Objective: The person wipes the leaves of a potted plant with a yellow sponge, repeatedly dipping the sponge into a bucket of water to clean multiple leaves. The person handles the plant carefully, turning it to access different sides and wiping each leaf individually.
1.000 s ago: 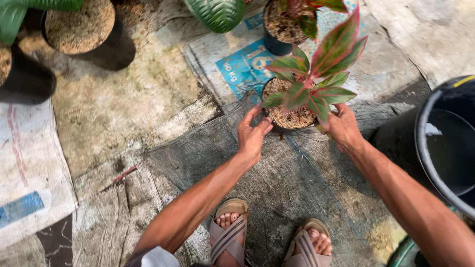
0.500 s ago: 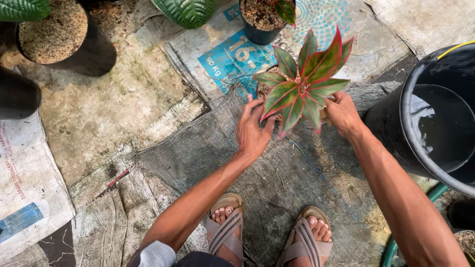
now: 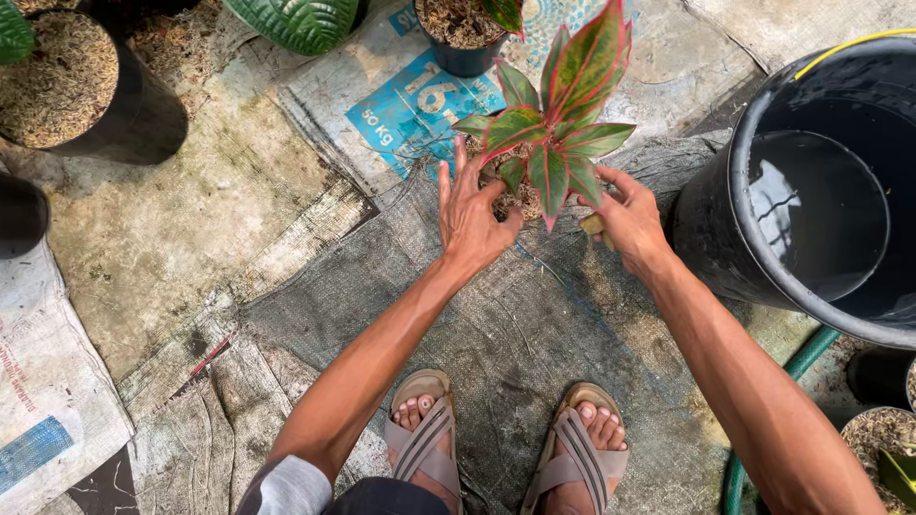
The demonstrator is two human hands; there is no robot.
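1. Where the red-and-green leaves spread out, they hide most of the plant below them — its root ball, or pot, shows only as a brown speckled patch between the hands, and which it is cannot be told.
2. Left hand cups the near left side of that base, fingers spread and curled against it, thumb across the front.
3. Right hand closes partly on the right side; its fingertips go under the leaves, so how firmly it grips is hard to tell. A small pale object at its thumb cannot be made out.
4. Black bucket at right holds water and is cut off by the frame edge, as is the green hose below it.
5. Three dark pots — one at upper left filled with husk, one at the top behind the plant, one at the left edge — are each cropped.
6. Ground is outdoor concrete, stained, covered with grey woven sacks; a white-and-blue printed sack lies under the plant's far side.
7. Sandalled feet stand on the sacks at the bottom.
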